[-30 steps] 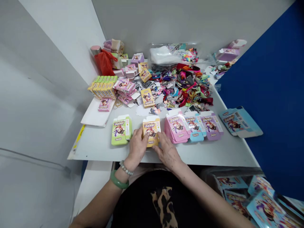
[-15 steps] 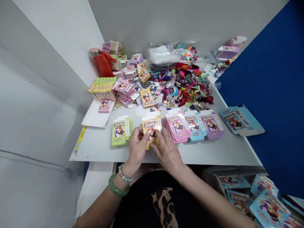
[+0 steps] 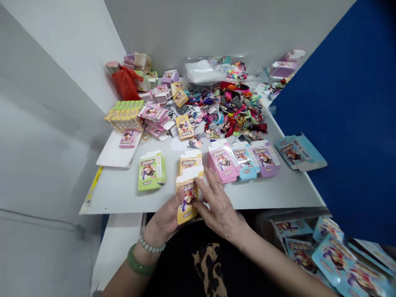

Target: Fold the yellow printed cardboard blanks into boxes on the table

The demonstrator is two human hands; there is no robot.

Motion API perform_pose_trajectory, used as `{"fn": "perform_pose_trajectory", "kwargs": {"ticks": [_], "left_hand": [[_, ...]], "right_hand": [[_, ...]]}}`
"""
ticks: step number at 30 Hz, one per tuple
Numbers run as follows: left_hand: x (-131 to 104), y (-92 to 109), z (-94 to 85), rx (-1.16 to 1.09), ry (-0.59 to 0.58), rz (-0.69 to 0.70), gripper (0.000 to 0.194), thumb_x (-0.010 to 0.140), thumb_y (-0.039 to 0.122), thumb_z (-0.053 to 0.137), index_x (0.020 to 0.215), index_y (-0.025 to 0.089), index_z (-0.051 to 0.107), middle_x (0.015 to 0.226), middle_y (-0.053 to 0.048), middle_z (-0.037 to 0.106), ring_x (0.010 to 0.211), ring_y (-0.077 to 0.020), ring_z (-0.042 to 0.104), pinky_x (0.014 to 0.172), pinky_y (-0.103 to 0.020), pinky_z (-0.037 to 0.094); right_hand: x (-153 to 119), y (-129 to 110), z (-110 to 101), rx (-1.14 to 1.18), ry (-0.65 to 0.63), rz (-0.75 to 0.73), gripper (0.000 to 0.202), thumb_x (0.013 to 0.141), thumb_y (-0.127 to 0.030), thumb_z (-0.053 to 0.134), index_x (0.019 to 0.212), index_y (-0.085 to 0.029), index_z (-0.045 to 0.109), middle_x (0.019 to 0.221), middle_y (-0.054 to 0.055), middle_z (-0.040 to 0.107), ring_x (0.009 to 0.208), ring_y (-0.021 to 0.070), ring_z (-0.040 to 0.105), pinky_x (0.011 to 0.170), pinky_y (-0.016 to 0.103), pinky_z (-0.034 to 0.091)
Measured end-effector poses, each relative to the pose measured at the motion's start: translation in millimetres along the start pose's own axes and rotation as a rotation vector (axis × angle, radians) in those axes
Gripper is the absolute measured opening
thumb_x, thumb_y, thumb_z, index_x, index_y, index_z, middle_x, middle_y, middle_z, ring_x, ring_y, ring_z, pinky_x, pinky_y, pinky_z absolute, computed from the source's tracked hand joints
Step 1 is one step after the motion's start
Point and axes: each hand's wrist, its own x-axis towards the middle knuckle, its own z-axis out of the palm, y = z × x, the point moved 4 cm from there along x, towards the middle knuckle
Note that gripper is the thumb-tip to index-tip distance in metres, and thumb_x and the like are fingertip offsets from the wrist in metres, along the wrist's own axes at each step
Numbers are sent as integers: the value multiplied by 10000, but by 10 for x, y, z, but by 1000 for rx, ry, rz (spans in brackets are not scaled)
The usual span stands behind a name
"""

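One flattened yellow carton (image 3: 188, 206), pinched between left hand (image 3: 165, 216) and right hand (image 3: 216, 206) at the near edge of the white table (image 3: 120, 189). Behind it, one yellow stack (image 3: 189, 159); to its left, green cartons (image 3: 149, 172).

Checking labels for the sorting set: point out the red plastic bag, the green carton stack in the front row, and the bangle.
Red plastic bag (image 3: 126, 83): head view, middle of its side.
Green carton stack (image 3: 147, 174): head view, top carton's front.
Bangle (image 3: 139, 264): head view, lower band.
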Motion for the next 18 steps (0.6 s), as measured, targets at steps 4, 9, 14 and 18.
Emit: {"fn": "perform_pose_trajectory", "kwargs": {"ticks": [4,9,14,18], "left_hand": [[-85,-199,-127,61,12,-25,608,828,610,719,1299,228,675,1357,-96,673,1391,-303,492,1217,-430,336],[-70,-264,-75,64,49,-65,647,734,676,765,1152,183,747,1197,-123,740,1259,-313,601,1124,-433,449],[-18,-215,-1,94,240,54,627,578,549,925,1012,136,744,936,-108,783,950,-290,729,877,-393,586],[-23,-135,-67,102,501,239,570,549,451,955,964,147,707,856,-72,784,830,-266,743,776,-369,601]], "right_hand": [[-21,31,15,107,-105,3,549,866,-117,600,1391,-242,500,1671,128,209,1567,340,125,1214,591,302],[47,68,-12,383,-259,173,183,815,-125,676,971,-212,638,1614,119,370,1548,295,228,1217,556,285],[17,145,16,690,-153,423,174,827,-313,740,822,-209,600,1554,106,466,1438,285,433,1165,483,366],[-89,193,180,927,-141,573,344,876,-425,670,1157,-233,619,1121,66,715,984,213,674,902,384,541]]}}
